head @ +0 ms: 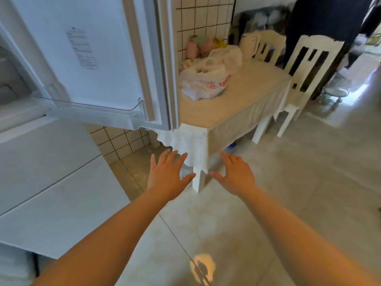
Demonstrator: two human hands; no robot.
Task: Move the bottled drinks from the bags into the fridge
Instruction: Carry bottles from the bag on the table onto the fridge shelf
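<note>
My fridge interior is cut off at the frame's left edge. Contents of the bags on the table are hidden. Items at the upper centre wall are blurred.

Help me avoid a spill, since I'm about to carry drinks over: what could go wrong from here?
1. The open fridge door swings out right beside the table, narrowing the way to the plastic bags; an arm or bottle could knock its edge.
2. The tablecloth hangs loose off the near corner, close to the left hand and right hand; snagging it could drag the bags.
3. Both hands are empty; limp bags may tip when lifted.
</note>
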